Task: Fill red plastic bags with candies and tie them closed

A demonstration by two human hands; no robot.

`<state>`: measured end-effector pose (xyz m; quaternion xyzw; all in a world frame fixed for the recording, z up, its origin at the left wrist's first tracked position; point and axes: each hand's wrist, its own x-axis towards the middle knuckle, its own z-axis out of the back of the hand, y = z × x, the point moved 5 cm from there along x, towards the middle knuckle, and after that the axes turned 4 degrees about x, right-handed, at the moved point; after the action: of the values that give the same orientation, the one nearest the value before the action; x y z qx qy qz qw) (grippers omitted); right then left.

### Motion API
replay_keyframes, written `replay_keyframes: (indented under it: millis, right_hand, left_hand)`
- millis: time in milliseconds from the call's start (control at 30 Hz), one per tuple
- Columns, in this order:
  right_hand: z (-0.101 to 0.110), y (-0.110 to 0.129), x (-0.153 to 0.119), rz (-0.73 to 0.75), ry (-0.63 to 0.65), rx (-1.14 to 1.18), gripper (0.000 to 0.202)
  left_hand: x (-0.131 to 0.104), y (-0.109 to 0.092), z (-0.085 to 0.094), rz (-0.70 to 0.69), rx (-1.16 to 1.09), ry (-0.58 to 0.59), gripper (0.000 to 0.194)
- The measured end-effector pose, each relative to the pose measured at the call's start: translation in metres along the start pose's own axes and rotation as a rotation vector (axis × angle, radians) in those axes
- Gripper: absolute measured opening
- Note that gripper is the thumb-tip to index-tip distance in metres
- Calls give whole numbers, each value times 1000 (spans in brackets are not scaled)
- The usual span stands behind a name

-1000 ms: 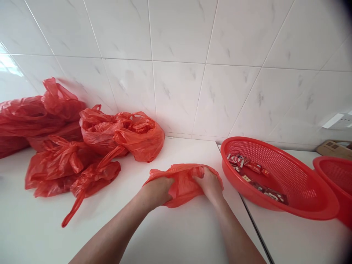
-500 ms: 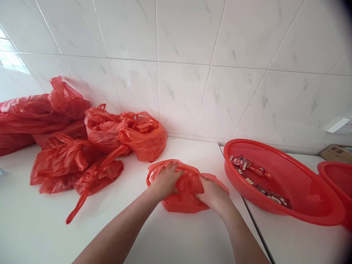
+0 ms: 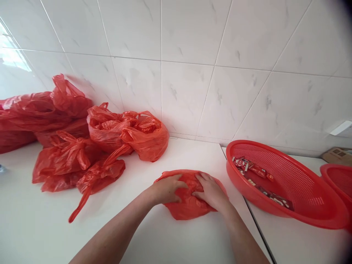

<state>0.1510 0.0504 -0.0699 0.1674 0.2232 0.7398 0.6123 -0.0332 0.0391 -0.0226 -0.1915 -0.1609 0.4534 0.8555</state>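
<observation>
A crumpled red plastic bag lies on the white tabletop in front of me. My left hand rests on the bag's left side with its fingers spread. On the bag's right side lies my right hand, fingers apart and pressed lightly on the plastic. Both hands touch the bag, and their fingertips point toward its middle. What is inside the bag is hidden by the plastic and my hands.
Several red plastic bags crowd the left side. At the right a red perforated basket holds wrapped snack packets; a second red basket and a cardboard box are beyond. A tiled wall rises behind.
The bag's upper edge and left handle loop have folded down, and the bag sits slightly nearer me. My left hand has moved lower, while my right hand has shifted a little toward the far edge.
</observation>
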Motion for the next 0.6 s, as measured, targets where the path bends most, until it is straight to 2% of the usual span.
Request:
replay_keyframes:
  millis: [67,133,200,267,333,400,500,600]
  right_hand:
    - [-2,-5,-1,-16,13,8,71]
    - [-1,-5,-4,-35,8,14,76]
    - [1,-2,-5,-42,-5,18,81]
    - [6,4,-7,-37,-21,23,82]
    - [12,14,-11,-22,-43,33,73]
    - [19,26,-18,4,-68,51,54]
    - [39,45,-34,78,-166,122,33]
    - [78,44,-49,94,-350,206,26]
  left_hand:
    - [-4,-6,6,-79,-28,-11,25]
    - [-7,-6,14,-126,-10,-131,26]
    - [-12,2,22,-64,38,-333,28]
    - [-17,20,22,115,-3,-459,47]
    - [-20,40,11,332,-187,-427,67]
    - [-23,53,-2,475,-387,-356,66]
    - [-24,62,-13,544,-544,-323,45]
    - [-24,66,-17,551,-669,-344,36]
